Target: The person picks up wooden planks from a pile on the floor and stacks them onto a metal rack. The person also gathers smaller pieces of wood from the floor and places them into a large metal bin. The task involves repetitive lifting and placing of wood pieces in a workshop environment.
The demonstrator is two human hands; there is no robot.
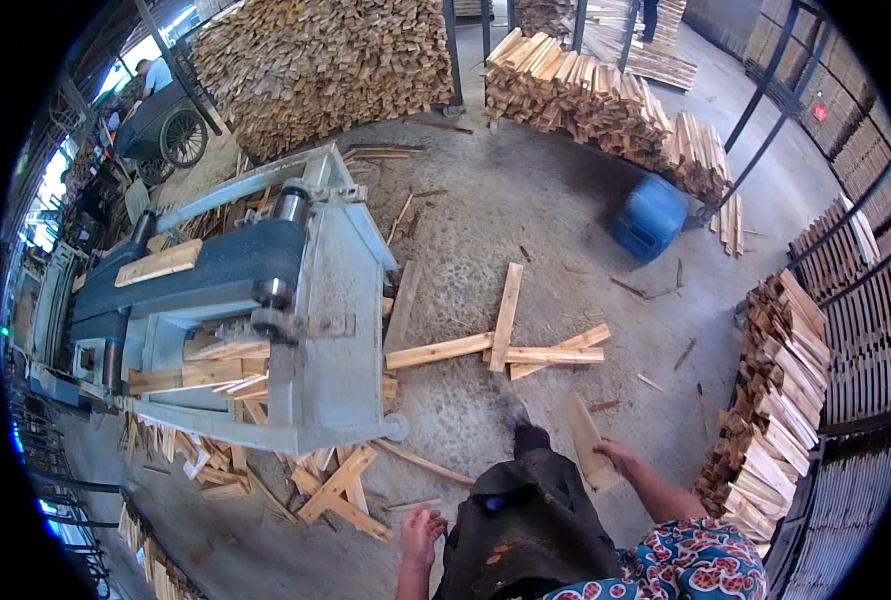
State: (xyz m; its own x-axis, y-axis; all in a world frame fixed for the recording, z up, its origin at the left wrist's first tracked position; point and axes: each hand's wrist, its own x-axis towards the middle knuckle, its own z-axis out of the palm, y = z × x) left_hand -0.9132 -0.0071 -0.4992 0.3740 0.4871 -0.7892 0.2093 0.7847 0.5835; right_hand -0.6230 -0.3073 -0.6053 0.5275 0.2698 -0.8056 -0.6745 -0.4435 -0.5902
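Wooden board (588, 448), hands (619, 459) well apart

Two hands (423, 530), one held board (588, 445), one drum (652, 218)

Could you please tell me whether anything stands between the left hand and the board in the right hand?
Yes: in this view, the dark apron lies between the left hand and the board in the right hand; reaching over it seems possible.
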